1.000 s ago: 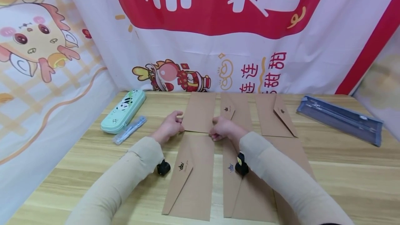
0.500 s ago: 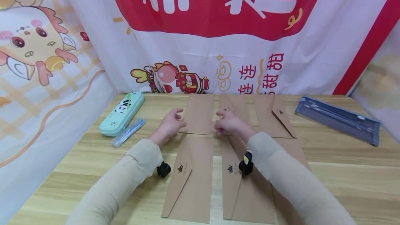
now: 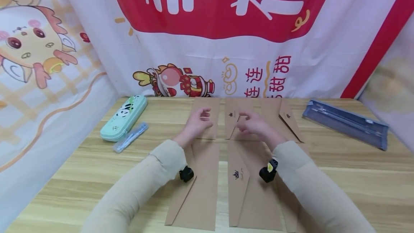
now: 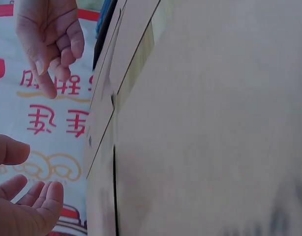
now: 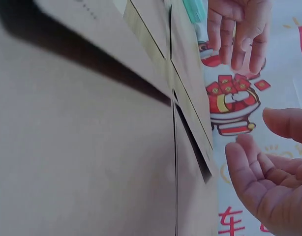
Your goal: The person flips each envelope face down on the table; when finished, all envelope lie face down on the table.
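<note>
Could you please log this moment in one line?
left hand: empty, above brown envelopes | right hand: empty, above brown envelopes | envelopes: two rows on table

Brown envelopes (image 3: pixel 262 197) bear black crowns (image 3: pixel 236 174), the pencil case (image 3: pixel 124 119) is mint with a panda (image 3: pixel 123 112), the worktop (image 3: pixel 81 175) pale wood-grained.

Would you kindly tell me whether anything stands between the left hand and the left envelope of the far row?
Nothing visible does: the left hand hovers empty over the left envelope, with only air showing between them.
</note>
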The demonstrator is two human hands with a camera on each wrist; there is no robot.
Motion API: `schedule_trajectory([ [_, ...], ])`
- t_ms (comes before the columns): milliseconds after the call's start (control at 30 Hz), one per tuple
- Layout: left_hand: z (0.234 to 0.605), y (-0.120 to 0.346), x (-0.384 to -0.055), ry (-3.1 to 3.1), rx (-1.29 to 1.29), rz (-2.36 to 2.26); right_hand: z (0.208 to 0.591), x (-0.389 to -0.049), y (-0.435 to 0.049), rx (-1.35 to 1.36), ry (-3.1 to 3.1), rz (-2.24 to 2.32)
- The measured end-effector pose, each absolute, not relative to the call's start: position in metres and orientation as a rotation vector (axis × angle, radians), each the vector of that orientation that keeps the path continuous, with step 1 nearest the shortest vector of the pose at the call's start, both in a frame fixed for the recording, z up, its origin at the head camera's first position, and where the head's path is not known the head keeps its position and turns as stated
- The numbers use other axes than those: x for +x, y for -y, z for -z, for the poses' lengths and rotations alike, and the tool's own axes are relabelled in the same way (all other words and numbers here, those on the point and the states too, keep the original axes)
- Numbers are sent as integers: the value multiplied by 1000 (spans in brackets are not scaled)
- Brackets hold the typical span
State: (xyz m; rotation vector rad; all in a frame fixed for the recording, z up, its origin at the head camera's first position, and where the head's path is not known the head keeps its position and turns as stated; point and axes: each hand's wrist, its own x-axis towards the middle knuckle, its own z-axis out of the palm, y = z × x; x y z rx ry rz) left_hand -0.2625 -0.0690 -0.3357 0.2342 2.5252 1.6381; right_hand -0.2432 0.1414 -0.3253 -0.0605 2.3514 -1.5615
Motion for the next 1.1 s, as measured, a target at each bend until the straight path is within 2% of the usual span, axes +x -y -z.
schedule_trajectory([
  [233,343,44,-264,-2435,270,-1668,328,-236,-160,-45,-2376,1569],
  [467,350,26,-264,-2343,201,-1725,332,-233,-177,-19,-2375,1570],
  [1100,360,12,-257,-2266,41,-1809,348,-231,-186,86,-2319,1616],
])
